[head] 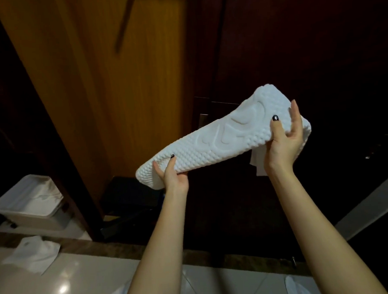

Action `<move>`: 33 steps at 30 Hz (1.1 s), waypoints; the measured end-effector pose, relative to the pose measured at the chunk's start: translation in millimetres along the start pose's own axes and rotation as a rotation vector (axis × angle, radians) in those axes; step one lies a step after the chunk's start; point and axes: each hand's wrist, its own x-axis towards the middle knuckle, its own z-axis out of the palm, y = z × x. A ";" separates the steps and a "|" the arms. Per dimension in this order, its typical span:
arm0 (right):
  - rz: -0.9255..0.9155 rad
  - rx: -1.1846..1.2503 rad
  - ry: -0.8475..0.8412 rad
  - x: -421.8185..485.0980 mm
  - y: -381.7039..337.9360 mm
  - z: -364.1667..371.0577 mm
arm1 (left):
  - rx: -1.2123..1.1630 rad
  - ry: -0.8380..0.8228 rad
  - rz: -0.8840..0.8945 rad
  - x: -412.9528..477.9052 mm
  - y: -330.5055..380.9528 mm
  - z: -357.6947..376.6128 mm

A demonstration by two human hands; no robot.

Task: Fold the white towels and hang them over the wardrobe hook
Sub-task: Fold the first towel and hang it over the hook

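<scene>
You're holding the folded white towel up in the air with both hands, one at each end. Your left hand is gripping the lower end, thumb lying on the top face and fingers curling underneath. Your right hand is grasping the higher end, thumb pressing on the top face and fingers wrapping round the far edge, with one finger sticking up straight. The towel is stretching between the two hands as a long strip, tilting upward from left hand to right, its bumpy patterned side facing you. A white tag is hanging from its underside, just beside your right wrist.

Places off the wooden door:
- The towel is hanging just right of it, the low end overlapping the door's right edge and the rest showing against dark wardrobe panels.
- A small metal plate is sitting just right of the door, partly hidden behind the towel.
- A dark strip is slanting across the door's upper part; you cannot tell what it is.
- A white bin is standing low down to the door's left.
- A second white towel is lying crumpled on the floor, below and left of the door.
</scene>
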 end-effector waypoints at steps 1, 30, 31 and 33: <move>0.027 0.020 0.000 -0.3 4.3 -1.3 | 0.025 -0.011 0.042 1.0 6.8 -0.4; -0.177 -0.012 -0.144 8.7 29.5 256.6 | 0.406 -0.349 0.568 83.8 349.4 135.1; -0.203 -0.003 -0.142 18.8 28.3 268.2 | 0.397 -0.370 0.571 91.3 354.8 148.5; -0.257 0.017 -0.135 40.4 25.0 292.2 | 0.387 -0.416 0.600 108.0 365.1 177.8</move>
